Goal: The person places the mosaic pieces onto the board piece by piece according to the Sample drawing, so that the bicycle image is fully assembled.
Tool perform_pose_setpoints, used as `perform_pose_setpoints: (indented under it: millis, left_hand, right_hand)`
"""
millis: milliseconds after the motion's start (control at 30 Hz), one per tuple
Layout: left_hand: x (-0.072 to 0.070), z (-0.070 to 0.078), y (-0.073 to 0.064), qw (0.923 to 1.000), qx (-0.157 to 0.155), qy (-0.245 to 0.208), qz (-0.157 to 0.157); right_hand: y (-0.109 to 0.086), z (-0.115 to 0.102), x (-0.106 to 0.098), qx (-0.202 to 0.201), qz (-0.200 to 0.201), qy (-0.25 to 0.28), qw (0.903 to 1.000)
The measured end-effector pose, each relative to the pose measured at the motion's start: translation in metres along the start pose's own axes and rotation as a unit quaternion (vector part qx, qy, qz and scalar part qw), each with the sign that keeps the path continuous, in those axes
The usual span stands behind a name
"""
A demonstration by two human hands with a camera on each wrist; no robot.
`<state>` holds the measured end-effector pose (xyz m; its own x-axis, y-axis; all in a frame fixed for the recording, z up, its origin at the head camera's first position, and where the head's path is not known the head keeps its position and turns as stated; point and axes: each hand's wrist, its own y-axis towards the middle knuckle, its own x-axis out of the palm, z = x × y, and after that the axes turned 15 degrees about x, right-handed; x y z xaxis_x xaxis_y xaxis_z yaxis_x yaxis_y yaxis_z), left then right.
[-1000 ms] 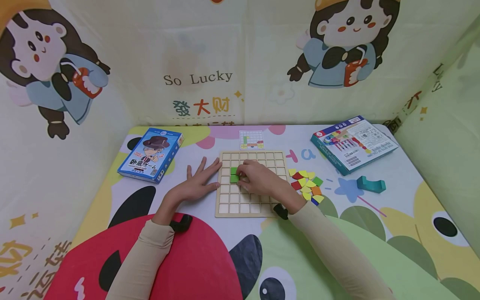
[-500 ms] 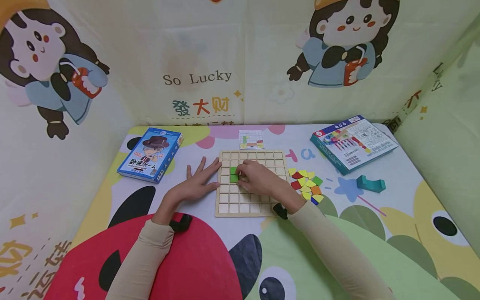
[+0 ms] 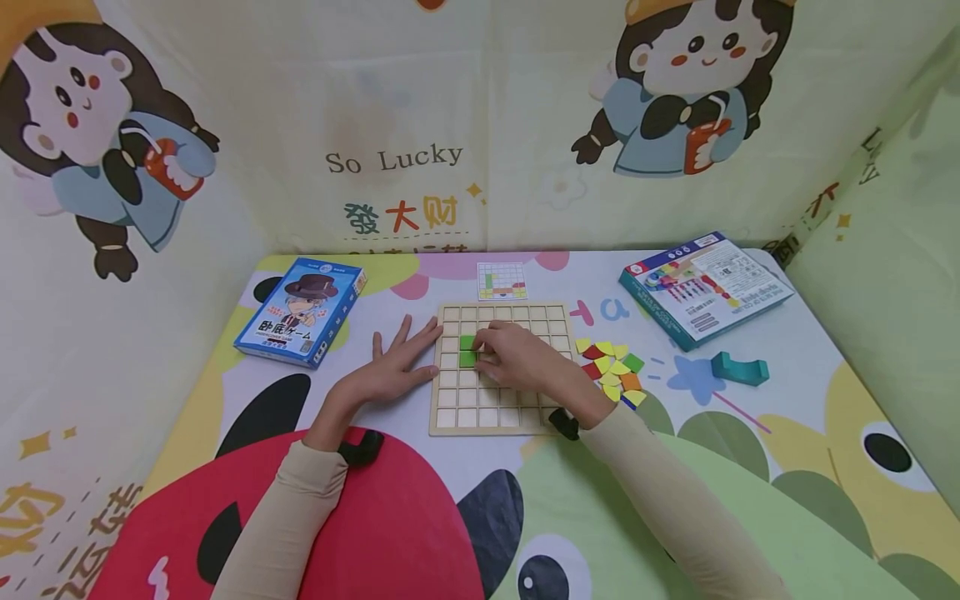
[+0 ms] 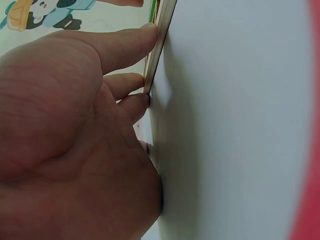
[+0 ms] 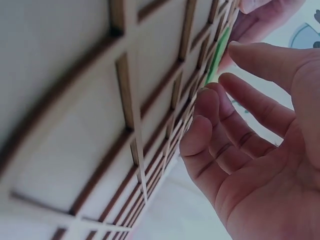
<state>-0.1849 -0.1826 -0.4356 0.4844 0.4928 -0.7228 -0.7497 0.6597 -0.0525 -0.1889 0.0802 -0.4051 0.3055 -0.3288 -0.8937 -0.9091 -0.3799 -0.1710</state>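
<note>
My left hand lies spread on the table, its thumb and fingertips against the left edge of a wooden grid board. In the left wrist view, the thumb touches the board's side. Over the board, my right hand has curled fingers, with thumb and index fingertips at the green square tiles in the left part of the grid. The right wrist view shows a green tile between thumb tip and index tip; the other fingers are bent close over the grid. The hand covers the grid's middle.
Right of the board lies a pile of yellow, red, orange, green and blue pieces. A patterned grid card is behind the board. A blue box stands left, another box right, near a teal curved block.
</note>
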Motion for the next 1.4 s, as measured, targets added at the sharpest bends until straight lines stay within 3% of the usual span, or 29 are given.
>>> perform_pose_setpoints:
  millis: [667,933,1400]
  left_hand:
    - [-0.001,-0.001,-0.001,1.0,0.003,0.001,0.001]
    - [-0.001,0.0,-0.001,1.0,0.001,0.002,0.0]
    - [-0.001,-0.001,-0.001,1.0,0.002,0.008,-0.002]
  right_hand:
    - [-0.02,0.035,-0.032,-0.004,0.037,0.02,0.9991]
    - [-0.026,0.051,-0.036,0.029,0.04,0.025,0.9985]
    - [-0.041,0.078,-0.05,0.048,0.052,0.035,0.9969]
